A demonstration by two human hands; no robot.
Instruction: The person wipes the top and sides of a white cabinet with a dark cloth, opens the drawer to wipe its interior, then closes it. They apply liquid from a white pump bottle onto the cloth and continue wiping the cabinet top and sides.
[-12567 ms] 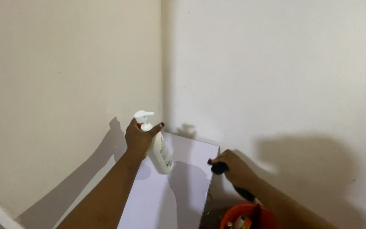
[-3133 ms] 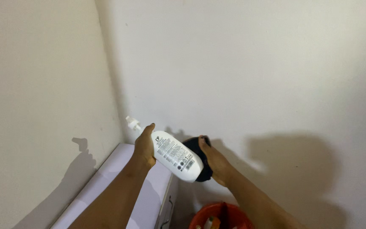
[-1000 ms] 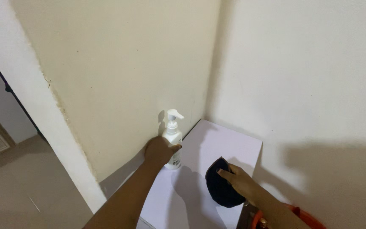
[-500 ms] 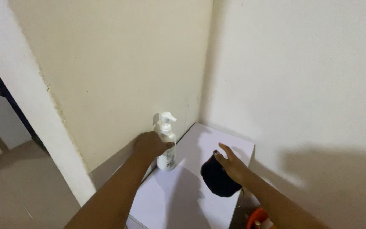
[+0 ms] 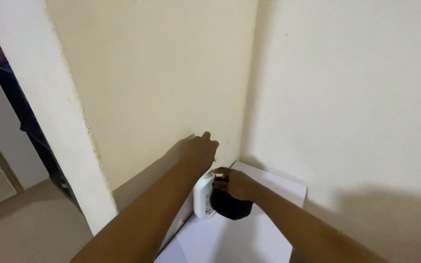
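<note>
Bottle [image 5: 203,197] of white plastic, the pump kind, stands upright on the white cabinet top [image 5: 249,238], at its left edge and close to the far corner where the two cream walls [image 5: 162,83] meet. Only the lower body of the bottle shows to me; the pump head is hidden behind my left hand [image 5: 200,149].

My left hand is above the bottle, over the place where the pump should be. The fingers are curled loosely downward, with one fingertip lifted up. I cannot tell if the hand presses the pump or only covers it, because the contact is hidden behind the hand itself.

My right hand [image 5: 234,183] is just to the right of the bottle, at the height of its shoulder. It is closed around a dark cloth [image 5: 229,206], holding it bunched, and the fingertips reach toward the side of the bottle. The cloth hangs below the hand as a round black bundle and it touches the right side of the bottle, low on the body. It seems to rest on the cabinet top, but I cannot tell surely.

At the far left of the view I see a dark door opening [image 5: 6,92] behind the corner of the wall.
</note>
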